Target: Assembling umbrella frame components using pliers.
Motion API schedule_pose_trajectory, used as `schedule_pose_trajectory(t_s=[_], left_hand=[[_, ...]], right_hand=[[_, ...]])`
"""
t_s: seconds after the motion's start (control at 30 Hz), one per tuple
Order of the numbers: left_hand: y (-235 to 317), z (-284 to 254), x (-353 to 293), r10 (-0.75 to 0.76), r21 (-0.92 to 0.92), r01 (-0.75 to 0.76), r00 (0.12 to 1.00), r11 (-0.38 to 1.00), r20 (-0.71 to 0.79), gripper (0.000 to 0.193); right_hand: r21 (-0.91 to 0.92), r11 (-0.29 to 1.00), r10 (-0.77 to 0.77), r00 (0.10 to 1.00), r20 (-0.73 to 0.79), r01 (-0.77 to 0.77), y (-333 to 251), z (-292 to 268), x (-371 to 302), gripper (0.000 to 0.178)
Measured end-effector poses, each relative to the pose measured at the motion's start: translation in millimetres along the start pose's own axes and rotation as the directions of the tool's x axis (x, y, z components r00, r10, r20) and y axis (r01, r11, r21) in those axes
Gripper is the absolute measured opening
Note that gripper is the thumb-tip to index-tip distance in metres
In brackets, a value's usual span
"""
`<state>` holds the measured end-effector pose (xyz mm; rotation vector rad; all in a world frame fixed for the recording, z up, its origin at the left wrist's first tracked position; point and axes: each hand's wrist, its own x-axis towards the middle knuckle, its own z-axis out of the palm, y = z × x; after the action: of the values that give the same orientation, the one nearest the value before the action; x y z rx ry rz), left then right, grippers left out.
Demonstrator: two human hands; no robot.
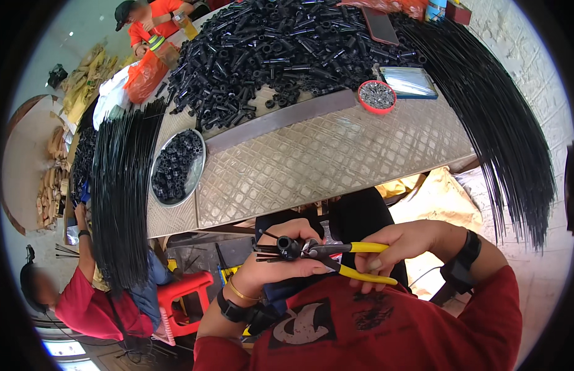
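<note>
My left hand (281, 267) is closed around a black tubular plastic part (288, 247), its round open end facing up. Several thin dark rods stick out beside it on the left. In my right hand (389, 252) are pliers with yellow handles (368, 247), the fingers wrapped round the grips and the handles spread apart. The dark jaws (318, 251) reach to the black part at my left fingers. Whether the jaws grip anything there, I cannot tell. Both hands are over my lap, just off the table's near edge.
On the table (312, 145) lie a heap of black tubular parts (268, 49), a metal bowl of black pieces (177, 167), a red dish of small metal bits (377, 97) and a phone (379, 26). Bundles of black rods (123, 185) overhang both sides. Co-workers (92, 303) sit left and at the back.
</note>
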<state>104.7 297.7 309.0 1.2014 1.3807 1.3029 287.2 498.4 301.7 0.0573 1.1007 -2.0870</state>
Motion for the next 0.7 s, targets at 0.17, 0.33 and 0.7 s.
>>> schedule_pose_trajectory(t_s=[0.17, 0.33, 0.7], left_hand=[[1.1, -1.7, 0.9, 0.017, 0.037, -0.018, 1.0, 0.999, 0.026, 0.031], [4.0, 2.2, 2.4, -0.01, 0.005, 0.01, 1.0, 1.0, -0.025, 0.032], [-0.4, -2.0, 3.3, 0.009, 0.01, -0.01, 1.0, 1.0, 0.029, 0.03]], right_hand=[[-0.029, 0.999, 0.034, 0.999, -0.016, -0.034, -7.1, 0.9, -3.4, 0.026], [-0.055, 0.997, 0.049, 0.999, -0.013, -0.049, -6.8, -2.1, -4.0, 0.027], [-0.081, 0.994, 0.069, 0.997, -0.044, -0.073, -10.2, -1.5, -5.7, 0.028]])
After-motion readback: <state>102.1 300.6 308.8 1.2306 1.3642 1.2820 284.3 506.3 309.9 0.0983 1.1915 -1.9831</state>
